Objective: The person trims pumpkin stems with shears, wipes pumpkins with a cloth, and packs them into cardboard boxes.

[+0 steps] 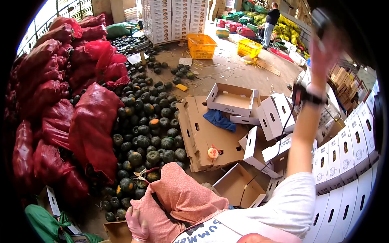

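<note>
My left hand (137,224) rests on the pink patterned cloth (184,194) over my legs, fingers laid along it and holding nothing. High at the upper right, my right hand (327,46) is raised and smeared by motion. A dark object (320,19) shows at its fingertips; whether they grip it I cannot tell. A black band (312,97) circles that wrist, and a thin dark cable (280,141) hangs below it. Many dark green pumpkins (152,139) lie in a heap before me. Beside them is flattened cardboard (194,133) with a blue cloth (221,120) and an orange-and-white item (213,152).
Red mesh sacks (95,129) are piled left of the pumpkins. Open white-sided cartons (231,99) lie scattered ahead, and rows of white cartons (344,154) stand at right. Two yellow crates (201,46) sit farther back near stacked boxes (174,20). A person (270,24) stands beyond.
</note>
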Tool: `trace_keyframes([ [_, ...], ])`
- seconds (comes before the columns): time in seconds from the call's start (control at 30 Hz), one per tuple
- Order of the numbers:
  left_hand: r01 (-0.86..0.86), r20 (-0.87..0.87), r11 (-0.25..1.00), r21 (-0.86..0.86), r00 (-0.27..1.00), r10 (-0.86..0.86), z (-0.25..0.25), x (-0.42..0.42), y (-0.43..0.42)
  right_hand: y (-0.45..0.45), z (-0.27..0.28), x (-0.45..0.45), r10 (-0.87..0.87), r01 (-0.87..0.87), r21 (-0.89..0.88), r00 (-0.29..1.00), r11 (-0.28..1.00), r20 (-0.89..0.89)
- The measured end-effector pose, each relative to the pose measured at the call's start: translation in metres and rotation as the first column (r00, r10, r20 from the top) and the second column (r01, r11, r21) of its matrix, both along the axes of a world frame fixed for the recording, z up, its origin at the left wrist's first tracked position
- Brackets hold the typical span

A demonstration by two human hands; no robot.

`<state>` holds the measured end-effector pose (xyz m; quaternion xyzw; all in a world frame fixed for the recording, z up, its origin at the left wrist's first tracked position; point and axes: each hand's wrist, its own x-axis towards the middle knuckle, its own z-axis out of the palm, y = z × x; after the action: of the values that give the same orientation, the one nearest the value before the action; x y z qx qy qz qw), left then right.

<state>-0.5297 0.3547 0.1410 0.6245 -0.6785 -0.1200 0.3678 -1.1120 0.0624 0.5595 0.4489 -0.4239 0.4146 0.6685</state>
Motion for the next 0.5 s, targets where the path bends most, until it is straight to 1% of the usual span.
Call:
trace_keyframes([
  [0.03,0.020,0.058,0.998,-0.057,0.998,-0.017,-0.004,0.005,0.002,-0.048,0.020,-0.039,-0.035,0.003,0.463,0.998,0.886,0.060],
  [0.07,0.013,0.038,0.998,-0.056,0.999,-0.010,-0.006,0.004,0.004,-0.094,0.023,-0.079,-0.302,0.242,0.739,0.952,0.628,-0.055],
  [0.13,-0.015,0.006,0.998,-0.061,1.000,0.016,0.002,-0.002,0.008,-0.075,0.044,-0.065,-0.365,0.157,0.692,0.917,0.705,0.163],
  [0.2,-0.050,0.019,0.998,-0.048,0.999,0.051,0.008,-0.006,0.013,-0.052,0.056,-0.046,-0.404,0.074,0.649,0.834,0.758,0.377],
  [0.23,-0.058,0.040,0.997,-0.048,0.997,0.060,0.009,-0.006,0.015,-0.057,0.054,-0.051,-0.366,0.077,0.558,0.827,0.826,0.427],
  [0.27,-0.059,0.062,0.997,-0.045,0.996,0.062,0.010,-0.005,0.017,-0.057,0.051,-0.053,-0.330,0.088,0.463,0.817,0.882,0.473],
  [0.37,-0.072,0.010,0.997,-0.003,0.997,0.072,0.008,-0.005,0.021,-0.047,0.047,-0.052,-0.337,0.072,0.438,0.754,0.896,0.564],
  [0.4,-0.078,-0.002,0.997,0.011,0.997,0.078,0.005,-0.005,0.020,-0.042,0.045,-0.049,-0.318,0.058,0.428,0.760,0.902,0.567],
  [0.43,-0.075,0.038,0.997,-0.003,0.996,0.075,0.001,-0.003,0.020,-0.038,0.042,-0.045,-0.297,0.042,0.418,0.766,0.908,0.570],
  [0.5,-0.078,0.036,0.997,0.014,0.996,0.077,0.000,-0.004,0.020,-0.034,0.037,-0.046,-0.249,0.010,0.395,0.790,0.919,0.561],
])
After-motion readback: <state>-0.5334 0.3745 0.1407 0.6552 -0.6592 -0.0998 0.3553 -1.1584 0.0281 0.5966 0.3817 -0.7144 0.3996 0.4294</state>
